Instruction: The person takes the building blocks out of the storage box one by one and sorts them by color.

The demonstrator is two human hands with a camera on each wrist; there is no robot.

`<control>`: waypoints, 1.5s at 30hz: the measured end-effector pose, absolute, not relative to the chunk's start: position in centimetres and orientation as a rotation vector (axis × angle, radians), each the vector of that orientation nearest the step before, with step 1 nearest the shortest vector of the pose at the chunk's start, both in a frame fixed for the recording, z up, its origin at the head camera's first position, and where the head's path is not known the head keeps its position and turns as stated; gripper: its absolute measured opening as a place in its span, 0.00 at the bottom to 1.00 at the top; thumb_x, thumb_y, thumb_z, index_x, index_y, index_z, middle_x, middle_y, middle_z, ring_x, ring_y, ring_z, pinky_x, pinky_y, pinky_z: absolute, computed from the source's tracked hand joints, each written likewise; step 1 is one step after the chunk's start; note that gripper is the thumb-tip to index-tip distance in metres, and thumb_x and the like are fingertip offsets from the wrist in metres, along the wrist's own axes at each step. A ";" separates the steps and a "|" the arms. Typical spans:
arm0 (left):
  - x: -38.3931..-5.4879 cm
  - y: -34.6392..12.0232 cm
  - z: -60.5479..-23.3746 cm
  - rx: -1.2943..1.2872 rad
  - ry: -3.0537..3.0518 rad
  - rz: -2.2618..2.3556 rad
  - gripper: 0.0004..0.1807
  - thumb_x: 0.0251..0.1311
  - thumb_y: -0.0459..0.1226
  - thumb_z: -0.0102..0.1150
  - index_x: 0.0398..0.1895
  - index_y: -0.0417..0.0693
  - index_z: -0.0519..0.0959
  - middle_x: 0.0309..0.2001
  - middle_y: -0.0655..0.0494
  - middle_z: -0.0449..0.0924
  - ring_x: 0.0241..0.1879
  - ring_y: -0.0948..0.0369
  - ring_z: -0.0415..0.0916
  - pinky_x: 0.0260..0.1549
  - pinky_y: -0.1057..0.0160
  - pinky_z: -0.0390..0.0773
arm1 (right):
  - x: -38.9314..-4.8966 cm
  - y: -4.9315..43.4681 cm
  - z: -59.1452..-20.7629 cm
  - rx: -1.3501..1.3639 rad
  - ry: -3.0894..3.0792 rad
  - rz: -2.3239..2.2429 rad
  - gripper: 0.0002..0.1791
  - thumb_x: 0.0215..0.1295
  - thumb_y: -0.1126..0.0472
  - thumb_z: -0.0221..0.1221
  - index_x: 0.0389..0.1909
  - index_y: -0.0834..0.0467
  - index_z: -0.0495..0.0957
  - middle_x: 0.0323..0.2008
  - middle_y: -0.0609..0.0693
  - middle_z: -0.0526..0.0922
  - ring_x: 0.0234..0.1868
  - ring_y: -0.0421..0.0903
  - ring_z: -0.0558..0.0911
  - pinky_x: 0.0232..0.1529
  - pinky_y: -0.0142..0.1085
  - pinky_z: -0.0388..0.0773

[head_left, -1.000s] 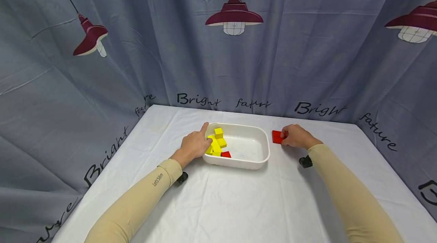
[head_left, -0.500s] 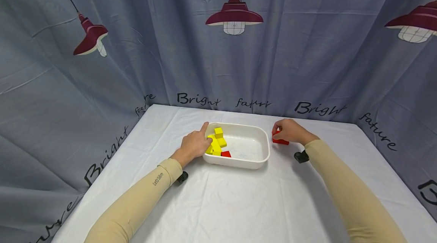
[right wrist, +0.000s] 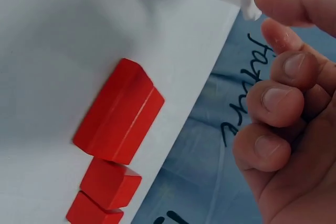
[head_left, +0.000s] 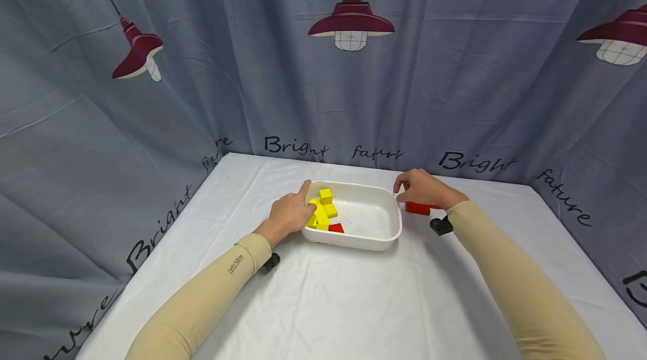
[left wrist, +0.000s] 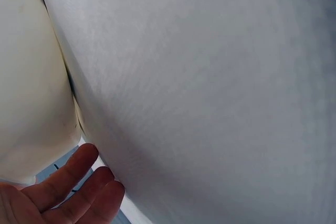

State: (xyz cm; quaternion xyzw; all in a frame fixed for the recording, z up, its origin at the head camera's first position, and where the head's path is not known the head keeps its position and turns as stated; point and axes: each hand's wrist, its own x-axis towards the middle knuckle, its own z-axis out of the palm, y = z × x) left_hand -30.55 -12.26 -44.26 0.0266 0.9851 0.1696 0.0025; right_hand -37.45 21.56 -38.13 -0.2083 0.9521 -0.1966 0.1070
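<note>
A white tray (head_left: 354,242) stands on the table. Several yellow blocks (head_left: 323,211) and a red block (head_left: 336,228) lie in its left part. My left hand (head_left: 289,214) holds the tray's left end, thumb over the rim and index finger extended along it. The left wrist view shows that hand's other fingers (left wrist: 79,182) beside the tray's outer wall. My right hand (head_left: 424,187) hovers at the tray's right rim, thumb and index apart, with nothing visible between them. Below it, several red blocks (right wrist: 121,114) lie close together on the table; the hand partly hides them in the head view.
White cloth (head_left: 343,304) covers the table. A grey curtain (head_left: 283,79) printed with lamps and lettering hangs behind and at both sides. Black wrist cameras (head_left: 442,226) sit under both wrists.
My right hand has moved left from the red blocks to the tray's right rim, leaving the blocks on the table. The left hand has kept its place; the head view has shifted slightly.
</note>
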 end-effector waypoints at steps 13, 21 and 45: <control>-30.5 -12.2 -44.3 0.087 3.078 0.541 0.39 0.70 0.52 0.45 0.81 0.57 0.49 0.47 0.44 0.83 0.36 0.54 0.76 0.40 0.51 0.78 | -37.1 18.9 -36.9 -0.726 2.630 -0.577 0.14 0.59 0.58 0.69 0.45 0.56 0.85 0.25 0.50 0.73 0.31 0.48 0.73 0.33 0.38 0.69; -30.6 -12.1 -44.3 0.074 3.067 0.527 0.39 0.70 0.52 0.45 0.82 0.57 0.48 0.48 0.45 0.83 0.36 0.54 0.76 0.40 0.51 0.78 | -36.9 16.9 -36.9 -0.743 2.533 -0.570 0.17 0.58 0.56 0.71 0.48 0.54 0.84 0.26 0.50 0.74 0.33 0.47 0.74 0.36 0.38 0.69; -30.6 -12.1 -44.3 0.088 3.077 0.508 0.39 0.70 0.51 0.45 0.81 0.56 0.49 0.40 0.47 0.82 0.33 0.54 0.75 0.35 0.53 0.77 | -37.0 12.4 -38.7 -0.792 2.254 -0.657 0.20 0.53 0.58 0.73 0.49 0.52 0.85 0.21 0.46 0.70 0.22 0.42 0.66 0.28 0.34 0.62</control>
